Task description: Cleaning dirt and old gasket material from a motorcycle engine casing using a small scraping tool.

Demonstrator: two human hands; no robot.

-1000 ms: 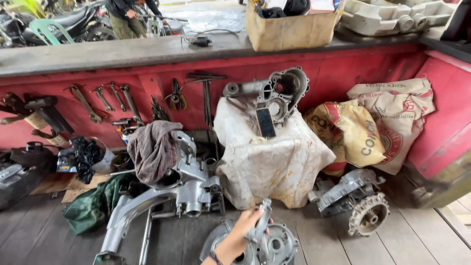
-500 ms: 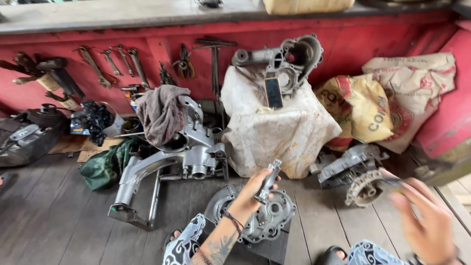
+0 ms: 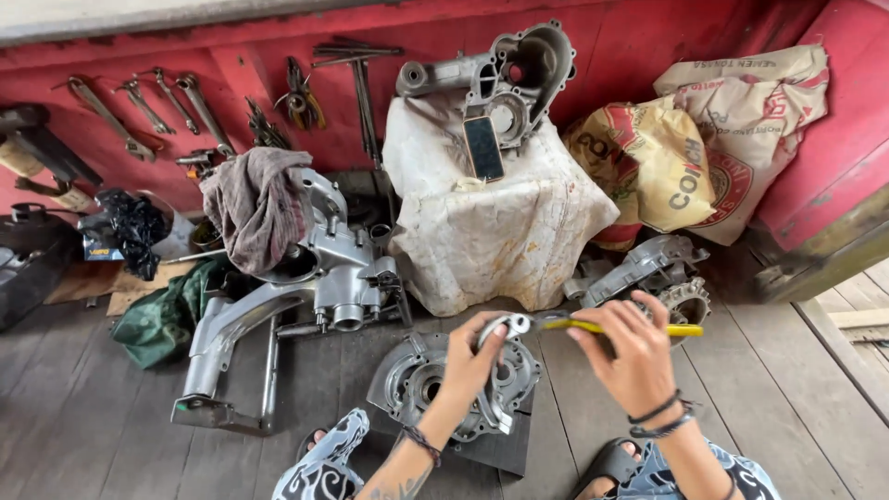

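The left hand grips a small curved metal part, held above the round engine cover on the wooden floor. The right hand is closed around yellow-handled pliers, whose tip meets the part's upper end. A cloth-draped block stands just behind.

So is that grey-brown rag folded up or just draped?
Draped: the grey-brown rag hangs loosely over the silver metal engine casing, unfolded.

L hand: metal part | R hand: yellow-handled pliers
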